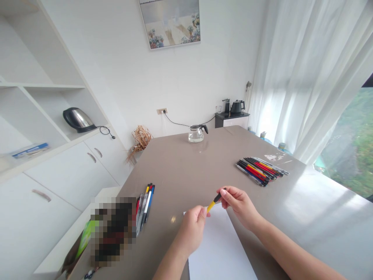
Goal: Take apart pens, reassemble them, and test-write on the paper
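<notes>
A yellow pen (211, 206) with a black end is held aslant between my two hands above a white sheet of paper (221, 245). My left hand (194, 225) is closed round its yellow lower part, and the lower tip is hidden in the fingers. With thumb and fingertips, my right hand (234, 200) pinches the black upper end. Whether that black part is a separate cap, I cannot tell. On the right of the table lies a row of many pens (260, 170) in black, red, yellow, blue and clear. A smaller group of pens (145, 204) lies at the left edge.
A glass pot (196, 134) with a black handle stands at the far end of the brown table (171, 167). Paper scraps (274, 156) lie beyond the right pens. A blurred-out patch (115, 231) covers something at the left edge. White cabinets (72, 167) stand left.
</notes>
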A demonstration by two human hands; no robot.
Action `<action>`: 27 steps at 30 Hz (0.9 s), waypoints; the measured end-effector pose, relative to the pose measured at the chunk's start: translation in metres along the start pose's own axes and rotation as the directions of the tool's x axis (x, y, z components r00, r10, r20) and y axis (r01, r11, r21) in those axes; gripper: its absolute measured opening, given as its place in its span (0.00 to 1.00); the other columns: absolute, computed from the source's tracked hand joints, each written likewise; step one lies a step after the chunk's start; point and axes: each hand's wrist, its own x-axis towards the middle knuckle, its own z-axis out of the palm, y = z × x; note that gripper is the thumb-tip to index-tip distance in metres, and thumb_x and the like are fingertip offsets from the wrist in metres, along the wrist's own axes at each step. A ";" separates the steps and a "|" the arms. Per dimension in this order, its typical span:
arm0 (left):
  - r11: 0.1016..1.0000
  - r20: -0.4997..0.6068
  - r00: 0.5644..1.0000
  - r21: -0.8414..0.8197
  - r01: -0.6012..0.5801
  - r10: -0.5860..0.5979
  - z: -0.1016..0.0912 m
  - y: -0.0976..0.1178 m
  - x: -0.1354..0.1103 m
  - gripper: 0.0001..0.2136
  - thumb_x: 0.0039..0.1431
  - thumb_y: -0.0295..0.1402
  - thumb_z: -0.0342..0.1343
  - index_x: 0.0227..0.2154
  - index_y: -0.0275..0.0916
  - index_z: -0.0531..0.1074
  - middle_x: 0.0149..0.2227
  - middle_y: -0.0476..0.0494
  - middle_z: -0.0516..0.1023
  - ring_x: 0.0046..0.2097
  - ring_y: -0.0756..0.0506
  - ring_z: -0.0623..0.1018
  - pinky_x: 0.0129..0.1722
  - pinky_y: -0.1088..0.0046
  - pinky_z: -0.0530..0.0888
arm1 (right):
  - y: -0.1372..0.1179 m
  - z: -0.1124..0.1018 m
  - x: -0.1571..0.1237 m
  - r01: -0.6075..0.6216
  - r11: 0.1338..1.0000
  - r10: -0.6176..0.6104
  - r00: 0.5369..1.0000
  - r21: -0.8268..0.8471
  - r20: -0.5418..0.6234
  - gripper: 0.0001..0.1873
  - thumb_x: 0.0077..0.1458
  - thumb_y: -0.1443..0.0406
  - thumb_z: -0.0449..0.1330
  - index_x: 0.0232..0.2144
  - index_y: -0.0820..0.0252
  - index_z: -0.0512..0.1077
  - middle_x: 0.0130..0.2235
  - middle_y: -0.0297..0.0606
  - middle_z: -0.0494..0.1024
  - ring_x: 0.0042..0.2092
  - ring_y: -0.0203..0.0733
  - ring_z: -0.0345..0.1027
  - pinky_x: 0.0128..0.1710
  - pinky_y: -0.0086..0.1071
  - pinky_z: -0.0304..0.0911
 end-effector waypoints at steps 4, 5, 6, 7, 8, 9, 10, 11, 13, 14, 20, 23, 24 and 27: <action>0.999 -0.009 0.999 -0.005 -0.034 0.034 0.000 -0.002 0.002 0.17 0.55 0.45 0.39 0.26 0.37 0.64 0.21 0.52 0.61 0.21 0.52 0.61 0.21 0.77 0.58 | 0.001 0.001 0.000 0.007 1.000 -0.007 1.000 -0.024 0.003 0.15 0.47 0.55 0.53 0.28 0.62 0.70 0.20 0.34 0.67 0.23 0.33 0.57 0.24 0.29 0.54; 0.999 -0.006 0.999 -0.023 -0.042 0.042 0.001 -0.002 0.002 0.16 0.54 0.45 0.41 0.26 0.37 0.63 0.22 0.52 0.62 0.22 0.52 0.62 0.22 0.77 0.59 | 0.001 0.001 0.000 0.006 1.000 -0.006 1.000 -0.026 0.002 0.16 0.47 0.54 0.54 0.28 0.61 0.70 0.20 0.33 0.67 0.23 0.33 0.58 0.24 0.29 0.54; 0.998 0.000 0.999 -0.045 -0.043 0.043 0.001 -0.003 0.002 0.14 0.54 0.44 0.42 0.27 0.38 0.63 0.23 0.51 0.63 0.22 0.52 0.63 0.22 0.78 0.60 | 0.001 0.002 -0.001 0.004 1.000 -0.004 1.000 -0.026 0.002 0.16 0.47 0.54 0.54 0.28 0.61 0.70 0.20 0.33 0.68 0.23 0.33 0.58 0.24 0.29 0.54; 0.997 0.008 0.999 -0.066 -0.040 0.040 0.001 -0.004 0.002 0.13 0.53 0.44 0.43 0.27 0.38 0.62 0.24 0.52 0.64 0.22 0.53 0.64 0.22 0.78 0.60 | 0.002 0.002 -0.001 0.002 1.000 -0.002 1.000 -0.023 0.006 0.16 0.46 0.54 0.54 0.28 0.61 0.70 0.20 0.33 0.68 0.23 0.33 0.58 0.24 0.29 0.54; 0.996 0.014 0.999 -0.082 -0.037 0.038 0.001 -0.004 0.003 0.12 0.53 0.43 0.44 0.28 0.39 0.61 0.24 0.52 0.64 0.22 0.53 0.64 0.22 0.78 0.60 | 0.002 0.002 -0.001 0.001 1.000 -0.001 1.000 -0.021 0.010 0.16 0.46 0.54 0.54 0.28 0.61 0.70 0.20 0.33 0.68 0.23 0.33 0.57 0.24 0.29 0.54; 0.995 0.016 0.999 -0.093 -0.038 0.039 0.001 -0.004 0.003 0.11 0.52 0.43 0.45 0.29 0.39 0.60 0.23 0.53 0.64 0.22 0.53 0.63 0.22 0.79 0.60 | 0.002 0.002 -0.001 0.000 1.000 0.000 1.000 -0.019 0.013 0.16 0.46 0.54 0.54 0.28 0.61 0.70 0.20 0.33 0.68 0.23 0.33 0.57 0.24 0.28 0.54; 0.994 0.014 0.999 -0.099 -0.040 0.042 0.001 -0.005 0.003 0.11 0.52 0.43 0.45 0.29 0.39 0.60 0.22 0.53 0.63 0.22 0.53 0.62 0.21 0.79 0.59 | 0.002 0.002 -0.001 0.000 1.000 0.001 1.000 -0.020 0.015 0.16 0.47 0.54 0.54 0.28 0.61 0.70 0.20 0.34 0.68 0.23 0.33 0.57 0.24 0.28 0.54; 0.994 0.009 0.999 -0.099 -0.046 0.047 0.001 -0.004 0.003 0.11 0.52 0.43 0.45 0.30 0.39 0.60 0.21 0.54 0.62 0.21 0.53 0.61 0.21 0.79 0.58 | 0.002 0.002 -0.001 0.000 1.000 0.001 1.000 -0.023 0.017 0.16 0.47 0.54 0.54 0.28 0.62 0.70 0.21 0.34 0.69 0.23 0.33 0.58 0.24 0.29 0.55; 0.994 0.003 0.998 -0.089 -0.060 0.060 0.000 -0.004 0.002 0.12 0.53 0.43 0.44 0.30 0.38 0.61 0.19 0.55 0.60 0.21 0.53 0.59 0.21 0.79 0.57 | 0.003 0.002 -0.001 0.001 0.999 0.000 1.000 -0.032 0.012 0.16 0.47 0.54 0.54 0.28 0.62 0.70 0.22 0.35 0.69 0.23 0.34 0.58 0.24 0.29 0.55; 0.995 0.006 0.998 -0.081 -0.060 0.060 0.000 -0.003 0.002 0.14 0.53 0.44 0.43 0.29 0.38 0.62 0.19 0.54 0.59 0.21 0.53 0.59 0.21 0.78 0.56 | 0.003 0.001 -0.001 0.001 0.999 -0.001 1.000 -0.035 0.009 0.16 0.47 0.54 0.54 0.29 0.62 0.70 0.22 0.36 0.70 0.23 0.34 0.58 0.24 0.29 0.55; 1.000 -0.006 1.000 -0.014 -0.025 0.025 0.000 -0.004 0.002 0.19 0.56 0.45 0.37 0.27 0.36 0.66 0.22 0.50 0.64 0.23 0.52 0.62 0.22 0.77 0.58 | 0.004 0.000 0.000 0.000 0.999 0.000 1.000 -0.032 0.010 0.15 0.48 0.56 0.53 0.29 0.62 0.70 0.23 0.36 0.70 0.24 0.33 0.58 0.24 0.29 0.54; 0.998 -0.002 0.999 -0.046 -0.040 0.040 0.001 -0.006 0.003 0.15 0.55 0.43 0.41 0.27 0.37 0.64 0.22 0.50 0.65 0.23 0.52 0.64 0.22 0.77 0.59 | 0.005 0.000 0.000 0.000 0.999 0.001 1.000 -0.038 0.024 0.14 0.49 0.56 0.53 0.29 0.62 0.70 0.23 0.36 0.70 0.24 0.33 0.57 0.24 0.29 0.53; 0.997 0.001 0.999 -0.063 -0.049 0.049 0.001 -0.006 0.003 0.14 0.54 0.43 0.42 0.27 0.37 0.64 0.23 0.51 0.65 0.23 0.52 0.64 0.22 0.78 0.60 | 0.005 0.000 0.000 0.001 0.999 0.000 1.000 -0.040 0.028 0.14 0.49 0.57 0.53 0.29 0.62 0.70 0.23 0.35 0.69 0.24 0.33 0.57 0.24 0.29 0.53; 0.994 0.000 0.997 -0.084 -0.077 0.077 0.000 -0.006 0.004 0.11 0.53 0.41 0.45 0.28 0.38 0.63 0.22 0.52 0.63 0.23 0.53 0.63 0.22 0.79 0.59 | 0.005 0.000 0.000 0.007 0.999 -0.006 0.999 -0.041 0.033 0.13 0.49 0.57 0.53 0.29 0.62 0.69 0.22 0.34 0.68 0.23 0.33 0.57 0.25 0.29 0.53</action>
